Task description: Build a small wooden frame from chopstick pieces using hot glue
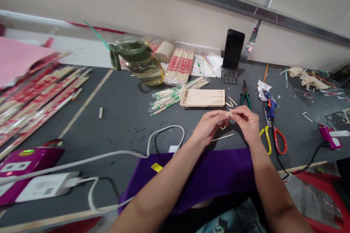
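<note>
My left hand and my right hand meet above the grey table, fingertips pinched together. Between them is a small piece of pale wooden stick, mostly covered by the fingers. Just beyond the hands sits a small bed-like frame built of thin wooden sticks, with a raised end at its left. Short cut stick pieces lie beside it. Under my left hand a longer loose stick rests on the table near a purple cloth.
Green-handled pliers, scissors and a blue glue gun lie to the right. Behind stand a phone and a glass jug. Wrapped chopsticks and a white cable occupy the left.
</note>
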